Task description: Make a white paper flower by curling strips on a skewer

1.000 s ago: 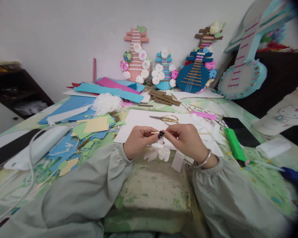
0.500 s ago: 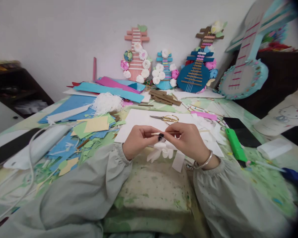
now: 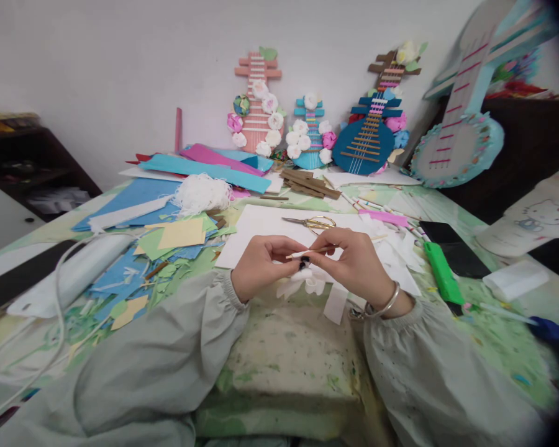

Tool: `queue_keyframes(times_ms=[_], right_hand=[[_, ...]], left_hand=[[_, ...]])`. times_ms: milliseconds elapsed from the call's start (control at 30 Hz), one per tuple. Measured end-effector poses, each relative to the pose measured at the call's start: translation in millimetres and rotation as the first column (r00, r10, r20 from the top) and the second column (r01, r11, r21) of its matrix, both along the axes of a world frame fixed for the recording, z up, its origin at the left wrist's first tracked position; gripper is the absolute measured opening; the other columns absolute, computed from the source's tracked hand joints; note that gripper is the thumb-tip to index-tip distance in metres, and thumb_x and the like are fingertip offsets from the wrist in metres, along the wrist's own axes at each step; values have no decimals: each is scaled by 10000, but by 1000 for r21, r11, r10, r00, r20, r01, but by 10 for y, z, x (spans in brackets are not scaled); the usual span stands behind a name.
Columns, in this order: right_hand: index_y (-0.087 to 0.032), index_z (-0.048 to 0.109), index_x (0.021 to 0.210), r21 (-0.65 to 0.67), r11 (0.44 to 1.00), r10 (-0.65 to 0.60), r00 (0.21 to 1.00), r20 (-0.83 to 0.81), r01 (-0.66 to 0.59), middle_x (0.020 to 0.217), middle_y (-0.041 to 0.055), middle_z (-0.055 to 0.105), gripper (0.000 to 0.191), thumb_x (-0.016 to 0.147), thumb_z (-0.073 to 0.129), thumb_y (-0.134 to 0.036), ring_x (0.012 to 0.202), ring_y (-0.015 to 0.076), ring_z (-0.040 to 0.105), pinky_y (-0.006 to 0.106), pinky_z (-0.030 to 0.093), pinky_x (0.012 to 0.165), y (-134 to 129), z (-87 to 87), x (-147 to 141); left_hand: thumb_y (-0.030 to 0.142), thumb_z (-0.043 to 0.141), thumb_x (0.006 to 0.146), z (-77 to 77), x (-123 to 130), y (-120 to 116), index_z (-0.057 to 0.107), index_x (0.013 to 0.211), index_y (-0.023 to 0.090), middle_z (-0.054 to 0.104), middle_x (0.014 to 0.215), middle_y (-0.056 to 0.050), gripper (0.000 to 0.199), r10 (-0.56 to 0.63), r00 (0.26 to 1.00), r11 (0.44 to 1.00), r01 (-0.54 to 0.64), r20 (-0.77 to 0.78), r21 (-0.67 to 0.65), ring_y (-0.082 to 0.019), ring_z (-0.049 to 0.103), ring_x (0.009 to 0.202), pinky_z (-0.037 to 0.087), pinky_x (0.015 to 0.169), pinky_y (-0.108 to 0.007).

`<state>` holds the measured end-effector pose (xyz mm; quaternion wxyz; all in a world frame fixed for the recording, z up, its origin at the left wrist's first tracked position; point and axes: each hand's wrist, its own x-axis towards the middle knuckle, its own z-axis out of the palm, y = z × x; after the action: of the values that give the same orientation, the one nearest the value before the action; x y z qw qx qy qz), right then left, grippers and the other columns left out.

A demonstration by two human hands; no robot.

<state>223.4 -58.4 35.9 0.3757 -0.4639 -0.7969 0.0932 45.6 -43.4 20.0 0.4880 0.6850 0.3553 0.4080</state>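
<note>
Above the near edge of the table, my two hands meet with their fingertips almost touching. My left hand [image 3: 263, 266] is closed, pinching a small white paper piece [image 3: 300, 254] that lies along a thin wooden stick [image 3: 327, 249]. Thumb and fingers of my right hand [image 3: 356, 261] are pressed on the same stick, whose other end runs under the fingers. Curled white paper petals [image 3: 313, 285] lie just below the fingertips, and a flat white strip [image 3: 335, 304] is beside them. Gold-handled scissors [image 3: 317, 223] rest on a white sheet [image 3: 246, 226] beyond the hands.
Paper scraps [image 3: 168, 273] and a white string heap [image 3: 202, 194] lie on the left. A green cutter [image 3: 442, 273], a black phone [image 3: 454, 247] and a white bottle [image 3: 531, 217] are on the right. Decorated paper lutes [image 3: 363, 143] lean against the wall.
The white paper between my fingertips shows a little more and sits slightly differently on the stick. Both hands stay almost in the same place.
</note>
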Motion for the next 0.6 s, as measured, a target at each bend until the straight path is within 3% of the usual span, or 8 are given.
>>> queue_keyframes(times_ms=[200,367,500,600], right_hand=[[-170,623,642,-21,1000,-5,1000,-25,5,646,-2,653,137,721,694,-256,621,126,556,278,382,664,-4,2,-8],[-167,625,640,-11,1000,-11,999,-35,10,649,-11,659,129,709,707,-239,630,124,569,276,362,670,0,-2,-2],[-167,621,640,0,1000,-6,999,-39,6,654,-9,661,150,721,699,-266,636,127,572,280,350,675,4,-9,5],[-169,618,651,5,1000,-20,1000,-11,20,665,-7,659,144,725,693,-267,650,132,571,286,336,686,3,-15,5]], left_hand=[[180,699,653,-25,8,3,657,1028,106,726,788,-70,384,29,999,999,-28,-16,35,-164,680,730,560,703,-255],[205,700,661,-2,-15,-6,675,914,97,720,895,-98,276,2,1000,998,-3,7,58,-182,677,804,546,735,-256],[265,621,755,-9,-31,4,678,882,91,721,850,-99,223,-34,997,999,33,74,13,-170,673,768,530,663,-225],[248,629,749,-32,-25,17,678,880,86,727,840,-102,213,-7,998,1000,8,58,-14,-166,680,752,530,653,-216]])
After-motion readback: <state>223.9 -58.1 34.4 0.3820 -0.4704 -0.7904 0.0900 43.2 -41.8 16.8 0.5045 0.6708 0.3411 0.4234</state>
